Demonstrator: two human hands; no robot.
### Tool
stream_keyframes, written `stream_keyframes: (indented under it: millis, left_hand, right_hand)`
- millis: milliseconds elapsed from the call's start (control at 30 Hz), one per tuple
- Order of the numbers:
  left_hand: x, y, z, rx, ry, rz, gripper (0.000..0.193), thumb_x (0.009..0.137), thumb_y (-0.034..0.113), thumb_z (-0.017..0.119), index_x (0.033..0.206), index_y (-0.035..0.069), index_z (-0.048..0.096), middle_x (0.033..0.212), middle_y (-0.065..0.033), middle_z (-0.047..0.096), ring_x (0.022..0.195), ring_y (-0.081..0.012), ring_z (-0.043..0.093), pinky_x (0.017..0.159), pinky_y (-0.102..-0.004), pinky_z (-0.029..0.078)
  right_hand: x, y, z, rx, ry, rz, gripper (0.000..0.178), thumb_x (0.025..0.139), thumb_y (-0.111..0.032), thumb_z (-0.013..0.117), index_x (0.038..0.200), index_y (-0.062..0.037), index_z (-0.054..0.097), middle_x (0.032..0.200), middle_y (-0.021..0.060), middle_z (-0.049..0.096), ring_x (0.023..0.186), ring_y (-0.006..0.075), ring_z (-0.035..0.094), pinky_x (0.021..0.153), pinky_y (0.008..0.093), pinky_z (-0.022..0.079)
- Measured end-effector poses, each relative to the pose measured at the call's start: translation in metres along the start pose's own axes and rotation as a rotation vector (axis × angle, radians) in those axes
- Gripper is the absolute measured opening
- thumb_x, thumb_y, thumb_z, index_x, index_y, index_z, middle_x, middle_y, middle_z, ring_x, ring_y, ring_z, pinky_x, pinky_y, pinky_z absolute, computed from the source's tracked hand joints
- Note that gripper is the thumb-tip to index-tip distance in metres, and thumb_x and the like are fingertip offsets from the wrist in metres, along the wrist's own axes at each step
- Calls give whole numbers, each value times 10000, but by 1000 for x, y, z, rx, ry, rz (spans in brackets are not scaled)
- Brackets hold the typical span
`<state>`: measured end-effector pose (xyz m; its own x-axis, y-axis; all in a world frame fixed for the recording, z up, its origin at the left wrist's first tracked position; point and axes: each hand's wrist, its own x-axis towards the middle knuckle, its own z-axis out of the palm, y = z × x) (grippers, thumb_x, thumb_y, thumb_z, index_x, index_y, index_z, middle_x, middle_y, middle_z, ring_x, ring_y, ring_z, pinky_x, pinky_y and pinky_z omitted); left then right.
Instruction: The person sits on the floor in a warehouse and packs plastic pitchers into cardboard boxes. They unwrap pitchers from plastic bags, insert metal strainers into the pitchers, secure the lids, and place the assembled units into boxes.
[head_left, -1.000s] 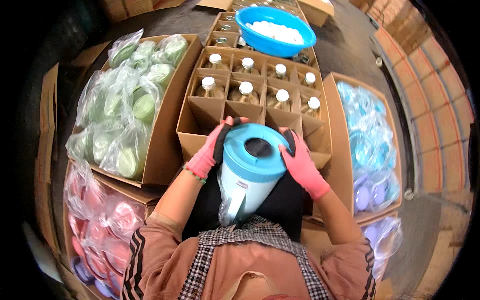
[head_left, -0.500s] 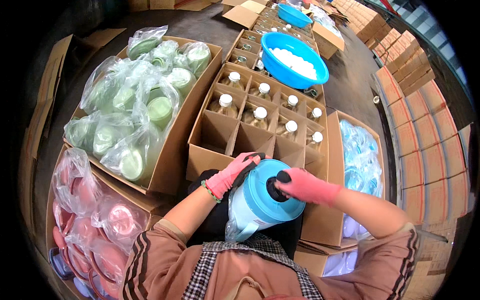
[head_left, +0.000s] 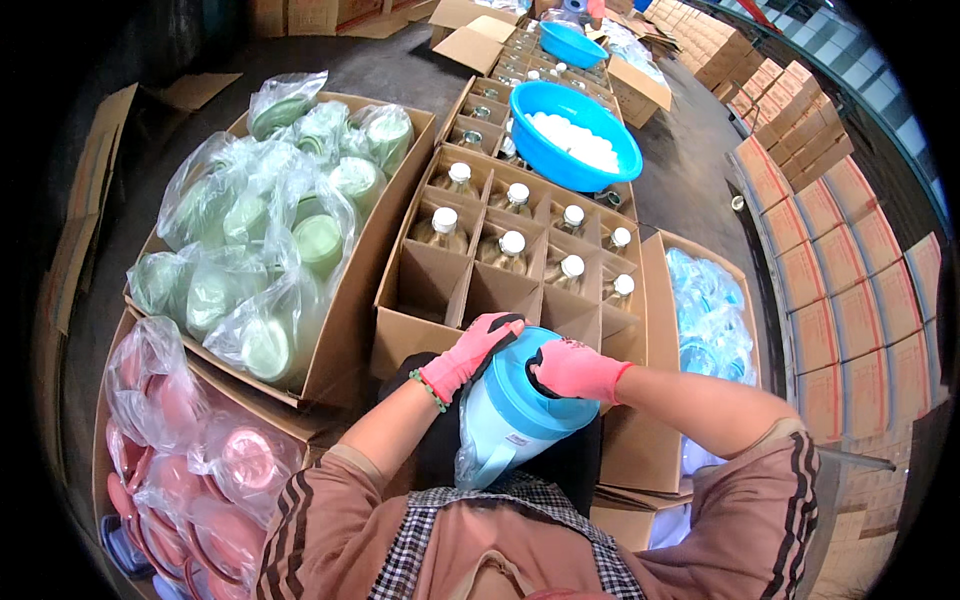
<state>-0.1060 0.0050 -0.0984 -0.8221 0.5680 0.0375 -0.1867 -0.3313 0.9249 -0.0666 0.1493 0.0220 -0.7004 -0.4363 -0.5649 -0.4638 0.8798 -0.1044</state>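
A light blue jug [head_left: 500,435] with a handle and a wide blue lid [head_left: 512,380] is tilted in my lap. My left hand [head_left: 468,355], in a pink and black glove, grips the lid's far left edge. My right hand [head_left: 578,372], gloved alike, is closed at the lid's middle, over the dark round cap there, which it mostly hides. Clear plastic film [head_left: 466,460] hangs at the jug's left side. Just beyond the jug stands a divided carton [head_left: 405,345] of clear bottles with white caps [head_left: 511,243]; its near cells hold no bottles.
At left are cartons of bagged green jugs [head_left: 320,240] and pink jugs [head_left: 250,458]. A carton of bagged blue items [head_left: 705,310] stands at right. A blue basin [head_left: 530,150] of white caps rests on the farther cartons. Stacked boxes [head_left: 830,300] line the right side.
My right hand has turned and moved slightly left, now covering the dark cap that showed before. The left hand keeps its hold. The whole view has shifted a little.
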Motion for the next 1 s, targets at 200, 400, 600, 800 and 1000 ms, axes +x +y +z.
stream_keyframes:
  millis: [200,400,600,800,1000]
  left_hand:
    - [-8,-6,-5,-65,64,-21,428,828,362,509,1000,-27,557,894,-56,582,826,-108,498,753,-252,406]
    - [0,-2,10,-179,2,-151,487,838,424,474,1031,-19,532,936,-69,572,863,-132,523,792,-271,421]
    - [-2,-17,17,-316,-20,-166,424,903,323,373,1097,-41,473,999,-100,562,927,-168,520,864,-285,389]
    - [-122,26,50,1111,-161,-97,933,690,491,593,1304,-43,136,1303,-279,242,1199,-360,293,994,-349,252]
    - [-142,4,24,1167,-60,-186,222,713,163,559,851,-10,565,789,-185,588,744,-326,578,616,-374,458]
  right_hand:
    - [-86,-40,1,790,769,137,141,795,-102,513,724,19,504,648,118,547,645,203,560,560,322,423]
    - [-97,-67,161,1484,56,151,399,833,-360,519,990,7,537,905,49,545,884,101,465,788,235,371]
    - [-53,-81,185,1832,224,-29,343,812,-356,555,932,-35,571,846,11,581,803,106,512,739,244,395]
    - [-116,-50,169,1997,491,68,245,811,-215,560,854,25,580,805,82,608,756,142,559,720,279,433]
    - [-153,-40,140,1854,886,197,238,786,-173,519,657,19,572,603,98,576,586,158,545,574,260,432]
